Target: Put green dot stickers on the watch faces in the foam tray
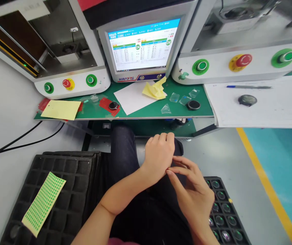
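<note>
My left hand is over my lap, back upward, its fingers curled into a loose fist. Its palm is hidden, so any contents cannot be seen. My right hand meets its outer edge near the wrist, with thumb and forefinger pinched together there. What lies between those fingertips is too small to make out. On the green bench ahead, a round black watch-like case lies beside several pieces of clear film. Another dark round case rests on a red sheet, and a third on white paper.
A monitor stands between two machines with green and red buttons. Crumpled yellow paper and a blue pen lie ahead. Stacked black trays at left carry a green-dot sticker sheet. A filled tray sits at right.
</note>
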Action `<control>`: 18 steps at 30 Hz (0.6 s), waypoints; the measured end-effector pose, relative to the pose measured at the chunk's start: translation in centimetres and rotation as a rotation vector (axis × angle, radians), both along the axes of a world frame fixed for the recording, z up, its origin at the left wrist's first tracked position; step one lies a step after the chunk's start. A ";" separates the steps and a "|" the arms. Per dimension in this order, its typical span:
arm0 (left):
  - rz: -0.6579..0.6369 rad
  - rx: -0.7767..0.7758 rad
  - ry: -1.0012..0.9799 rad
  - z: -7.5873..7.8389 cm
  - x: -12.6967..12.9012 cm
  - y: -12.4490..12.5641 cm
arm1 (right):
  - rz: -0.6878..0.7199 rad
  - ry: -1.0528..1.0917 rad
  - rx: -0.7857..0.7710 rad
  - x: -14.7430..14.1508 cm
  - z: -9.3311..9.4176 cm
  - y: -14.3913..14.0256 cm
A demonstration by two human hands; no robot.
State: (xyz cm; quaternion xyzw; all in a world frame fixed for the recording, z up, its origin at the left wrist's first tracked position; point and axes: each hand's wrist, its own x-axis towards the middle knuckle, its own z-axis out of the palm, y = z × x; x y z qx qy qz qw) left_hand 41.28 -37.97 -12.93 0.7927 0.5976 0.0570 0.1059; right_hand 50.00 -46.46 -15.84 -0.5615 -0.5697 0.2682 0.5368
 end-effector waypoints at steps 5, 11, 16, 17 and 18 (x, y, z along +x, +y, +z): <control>0.014 0.002 0.011 0.1 -0.2 0.3 | 0.018 -0.077 0.104 -0.1 0.1 0.6; 0.054 -0.082 -0.003 0.3 -0.6 0.6 | 0.020 -0.281 0.264 -0.9 0.4 0.7; 0.169 -0.061 -0.091 -0.1 -3.2 4.1 | -0.036 -0.440 0.445 0.4 0.8 1.3; 0.185 -0.016 -0.086 0.0 -3.9 5.6 | -0.077 -0.469 0.453 1.1 0.9 2.2; 0.179 0.038 -0.072 0.1 -4.5 7.4 | -0.113 -0.482 0.447 1.8 1.0 3.4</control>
